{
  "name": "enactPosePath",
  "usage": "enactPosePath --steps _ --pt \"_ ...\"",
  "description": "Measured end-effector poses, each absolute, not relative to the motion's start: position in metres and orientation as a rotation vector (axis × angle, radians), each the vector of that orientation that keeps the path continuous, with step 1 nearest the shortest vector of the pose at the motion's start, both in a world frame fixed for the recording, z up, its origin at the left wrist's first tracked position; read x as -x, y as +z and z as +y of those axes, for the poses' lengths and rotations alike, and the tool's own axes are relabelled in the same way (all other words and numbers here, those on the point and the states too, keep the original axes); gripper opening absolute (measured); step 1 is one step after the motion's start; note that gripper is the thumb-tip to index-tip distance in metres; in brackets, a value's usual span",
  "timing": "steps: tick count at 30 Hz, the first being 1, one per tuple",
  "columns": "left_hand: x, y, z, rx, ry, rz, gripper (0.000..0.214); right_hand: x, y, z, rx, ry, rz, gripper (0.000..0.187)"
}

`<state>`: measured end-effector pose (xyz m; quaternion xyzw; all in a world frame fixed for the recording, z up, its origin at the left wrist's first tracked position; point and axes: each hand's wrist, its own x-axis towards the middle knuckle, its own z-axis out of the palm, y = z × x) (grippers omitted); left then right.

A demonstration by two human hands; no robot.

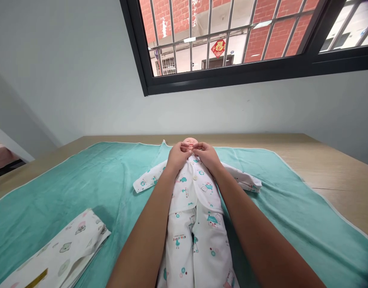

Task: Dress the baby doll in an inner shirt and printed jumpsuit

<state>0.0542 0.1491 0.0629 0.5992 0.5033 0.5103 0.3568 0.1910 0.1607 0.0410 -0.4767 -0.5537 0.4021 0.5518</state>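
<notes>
Doll's top [201, 196]: lower btns [195, 178] judged done. Collar [190, 155] was pinched by L hand [178, 157] & R hand [207, 157]; closure there prob. left.

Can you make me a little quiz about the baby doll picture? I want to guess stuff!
1. True or false: the doll lies on a red blanket.
2. Where do the left hand and right hand pinch the doll's top? A) at the neck B) at a sleeve C) at the bottom edge
3. What lies folded to the left of the person's left arm?

Key
1. False: the blanket is teal.
2. A
3. A printed cloth.
</notes>
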Motion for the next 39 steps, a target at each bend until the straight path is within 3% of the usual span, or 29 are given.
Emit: enactPosePath --steps 8,21,39 --pt "-0.053 0.065 0.146 -1.299 1.323 1.168 0.020 -0.196 0.046 0.150 1.005 1.057 -1.410 0.026" --pt "-0.055 0.066 0.145 -1.288 1.325 1.203 0.017 -0.202 0.050 0.148 1.216 0.969 -1.454 0.028" --pt "-0.055 0.069 0.141 -1.318 1.319 1.220 0.015 -0.205 0.052 0.146 1.130 1.139 -1.500 0.023"
